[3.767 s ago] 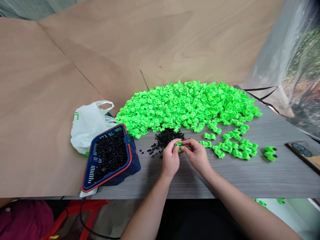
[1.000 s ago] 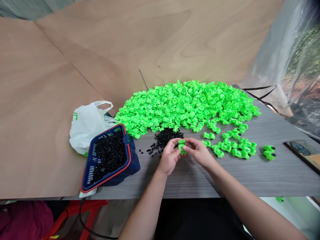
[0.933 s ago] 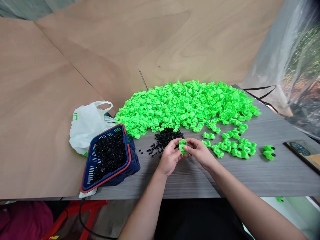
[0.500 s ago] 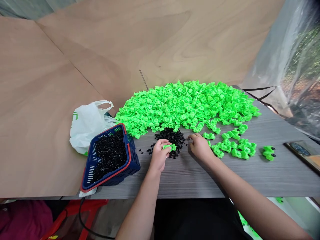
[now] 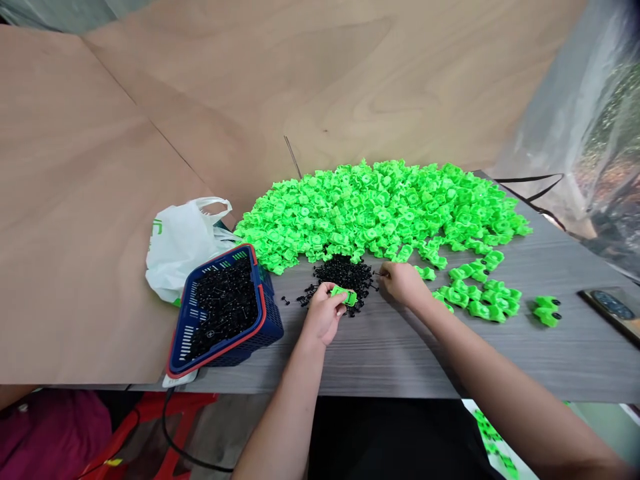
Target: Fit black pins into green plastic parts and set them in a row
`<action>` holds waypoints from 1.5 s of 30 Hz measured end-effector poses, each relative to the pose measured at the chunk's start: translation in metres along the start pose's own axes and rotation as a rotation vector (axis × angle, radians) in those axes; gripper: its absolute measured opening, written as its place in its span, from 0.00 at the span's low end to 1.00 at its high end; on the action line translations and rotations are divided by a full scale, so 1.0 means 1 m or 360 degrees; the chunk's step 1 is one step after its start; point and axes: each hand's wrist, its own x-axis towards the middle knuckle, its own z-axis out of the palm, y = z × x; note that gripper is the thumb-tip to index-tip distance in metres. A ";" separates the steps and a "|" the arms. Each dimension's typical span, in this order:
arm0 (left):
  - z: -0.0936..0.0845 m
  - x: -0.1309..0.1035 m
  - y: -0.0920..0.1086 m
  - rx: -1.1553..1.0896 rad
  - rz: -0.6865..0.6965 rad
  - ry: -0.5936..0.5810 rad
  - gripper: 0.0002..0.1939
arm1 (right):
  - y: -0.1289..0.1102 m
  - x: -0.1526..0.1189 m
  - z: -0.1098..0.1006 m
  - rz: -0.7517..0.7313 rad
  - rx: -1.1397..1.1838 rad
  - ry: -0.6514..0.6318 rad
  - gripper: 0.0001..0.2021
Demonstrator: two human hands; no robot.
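Note:
My left hand is closed on a bright green toy car body, which it holds just over the front of a pile of black wheel axles. To the right of that pile, my right hand pinches a small black wheel axle at its fingertips, low over the table. Behind both hands spreads a large heap of green car bodies. More green car bodies lie loosely grouped beside my right forearm, and some show black wheels.
A blue basket with a red rim, full of black axles, stands at the left. Behind it sits a white plastic bag. A pair of wheeled green cars and a phone-like object are on the right. Part of another person shows lower left.
The green car body in my left hand has turned, so its hollow side shows more. My right fingers have closed on an axle at the pile's edge. The whole view has shifted slightly.

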 end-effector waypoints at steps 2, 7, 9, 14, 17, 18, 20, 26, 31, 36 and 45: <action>0.002 -0.003 0.001 0.0009 -0.0005 -0.0033 0.17 | 0.003 -0.001 -0.005 0.0066 0.0381 0.0029 0.06; 0.016 -0.013 0.002 0.0114 0.0010 -0.0192 0.17 | 0.002 -0.010 -0.013 0.0107 0.1368 -0.0070 0.10; 0.023 -0.015 0.000 0.0236 0.0075 -0.0186 0.20 | -0.002 -0.015 -0.016 0.0112 0.1594 -0.0087 0.13; 0.032 -0.013 -0.008 0.0359 0.0251 -0.0057 0.21 | -0.022 -0.032 -0.019 0.0107 0.1794 -0.0069 0.14; 0.033 -0.013 -0.011 0.0267 0.0238 -0.0122 0.22 | -0.036 -0.041 -0.018 0.0036 0.1742 -0.0013 0.10; 0.034 -0.013 -0.012 0.0250 0.0222 -0.0149 0.22 | -0.041 -0.044 -0.017 0.0000 0.1673 0.0025 0.08; 0.034 -0.014 -0.012 0.0272 0.0203 -0.0179 0.20 | -0.048 -0.047 -0.016 -0.0090 0.1473 0.0118 0.05; 0.033 -0.015 -0.014 0.0513 0.0323 -0.0110 0.16 | -0.055 -0.051 -0.013 -0.0340 0.0946 0.0290 0.02; 0.034 -0.016 -0.013 0.0500 0.0339 -0.0127 0.19 | -0.054 -0.053 -0.014 -0.0407 0.0778 0.0306 0.02; 0.034 -0.018 -0.009 0.0420 0.0295 -0.0178 0.20 | -0.053 -0.052 -0.016 -0.0448 0.0709 0.0304 0.02; 0.032 -0.021 -0.006 0.0441 0.0338 -0.0140 0.21 | -0.053 -0.053 -0.021 -0.0489 0.0683 0.0281 0.03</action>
